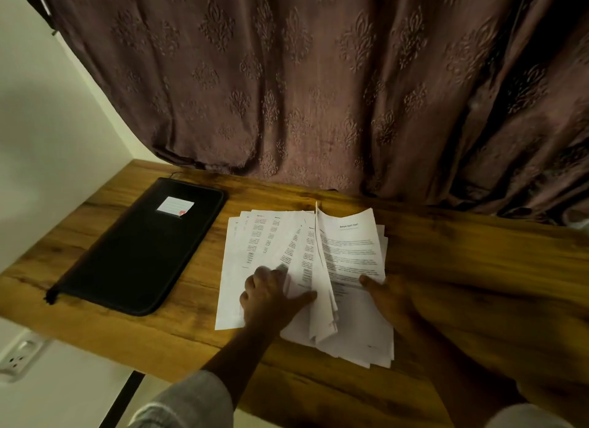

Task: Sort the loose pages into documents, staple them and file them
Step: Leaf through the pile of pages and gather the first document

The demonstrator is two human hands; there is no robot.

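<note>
On a wooden table (pixel 462 252), beside a closed black folder (pixel 140 249), fanned loose pages (pixel 347 252) lie under 2 hands: the left hand (pixel 271 297) presses them, thumb spread wide, while the blurred right hand (pixel 390 298) lays its thumb on the top sheet, its fingers impossible to make out.

- The folder (pixel 143 249) lies on the left part of the counter (pixel 446 268), with a label (pixel 175 206) at its far end.
- The pages (pixel 350 245) lie fanned out to the right of the folder, apart from it.
- The curtain (pixel 318 76) hangs behind the counter.
- The left hand (pixel 271 297) rests on the pages' near left part; the right hand (pixel 389 297) touches their near right part.
- A wall socket (pixel 19 357) sits below the counter, at left.
</note>
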